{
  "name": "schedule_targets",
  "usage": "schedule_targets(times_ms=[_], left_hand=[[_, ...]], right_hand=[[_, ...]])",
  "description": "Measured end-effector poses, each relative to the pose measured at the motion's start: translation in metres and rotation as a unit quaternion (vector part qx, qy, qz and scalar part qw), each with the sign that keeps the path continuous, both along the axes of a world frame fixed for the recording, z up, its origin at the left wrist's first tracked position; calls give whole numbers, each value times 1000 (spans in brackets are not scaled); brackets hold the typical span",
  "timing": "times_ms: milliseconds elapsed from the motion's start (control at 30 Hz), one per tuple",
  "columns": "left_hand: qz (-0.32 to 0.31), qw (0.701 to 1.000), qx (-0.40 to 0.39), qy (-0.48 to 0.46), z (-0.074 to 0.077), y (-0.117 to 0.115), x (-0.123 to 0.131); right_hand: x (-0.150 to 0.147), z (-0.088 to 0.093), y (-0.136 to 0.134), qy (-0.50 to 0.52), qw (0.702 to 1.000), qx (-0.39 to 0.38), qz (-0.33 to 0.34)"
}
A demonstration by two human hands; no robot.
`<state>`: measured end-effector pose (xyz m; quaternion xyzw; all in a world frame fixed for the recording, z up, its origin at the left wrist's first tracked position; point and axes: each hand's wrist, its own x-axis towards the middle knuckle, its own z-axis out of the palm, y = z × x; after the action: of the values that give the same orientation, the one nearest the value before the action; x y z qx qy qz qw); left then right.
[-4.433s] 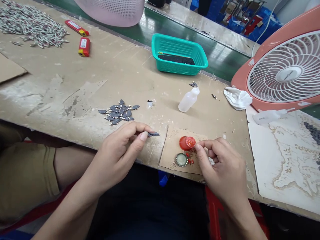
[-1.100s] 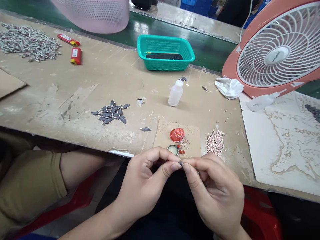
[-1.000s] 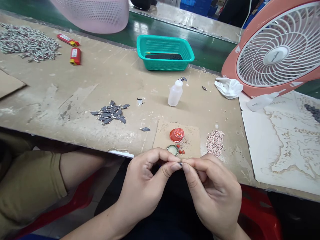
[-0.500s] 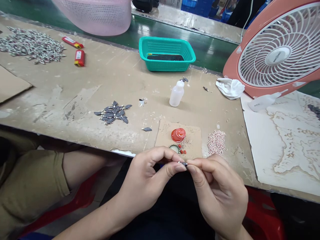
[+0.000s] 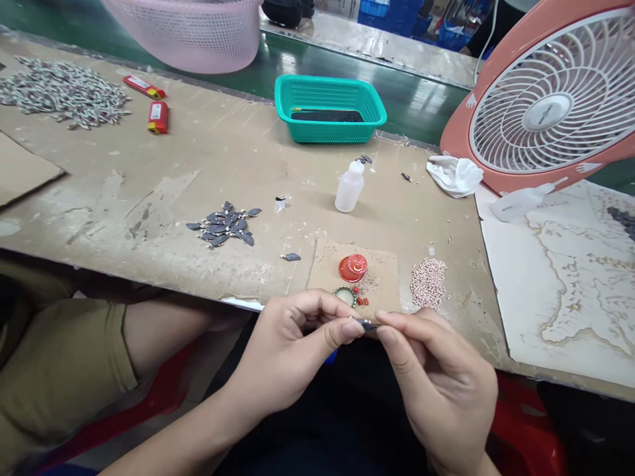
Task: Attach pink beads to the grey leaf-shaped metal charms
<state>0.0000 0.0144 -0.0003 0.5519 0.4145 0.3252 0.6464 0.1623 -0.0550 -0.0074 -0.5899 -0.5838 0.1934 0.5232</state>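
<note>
My left hand [image 5: 292,350] and my right hand [image 5: 436,383] meet just off the table's near edge, fingertips pinched together on a small dark leaf-shaped piece [image 5: 368,324]. Right behind them lie a red cap [image 5: 352,267], a bottle cap [image 5: 344,295] with several red beads beside it, and a heap of small pink beads [image 5: 427,283]. One dark leaf piece [image 5: 292,256] lies alone, and a cluster of dark leaf pieces [image 5: 225,225] lies further left.
A small white squeeze bottle [image 5: 349,187] stands mid-table, a teal basket [image 5: 329,117] behind it. A pink fan [image 5: 546,106], a white rag [image 5: 455,176] and a lying bottle [image 5: 520,201] are at right. Two red lighters [image 5: 157,116] and a grey parts heap [image 5: 62,99] sit far left.
Earlier my left hand held a leaf piece over the table and my right hand reached at the red cap. Both hands have drawn back off the edge and pinch one piece together.
</note>
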Motion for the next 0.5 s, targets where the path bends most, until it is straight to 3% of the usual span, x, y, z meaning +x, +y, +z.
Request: schedule_targets(times_ms=[67,167,500], left_hand=[[5,999,-36,0,2,1,0],[6,1000,-28,7,4,2,0],[-2,987,146,61,7,-3,-6]], right_hand=[[2,1,0,9,1000,-18,-8],[2,4,3,11,999,-39,14],[-2,12,8,4,996,-66,54]])
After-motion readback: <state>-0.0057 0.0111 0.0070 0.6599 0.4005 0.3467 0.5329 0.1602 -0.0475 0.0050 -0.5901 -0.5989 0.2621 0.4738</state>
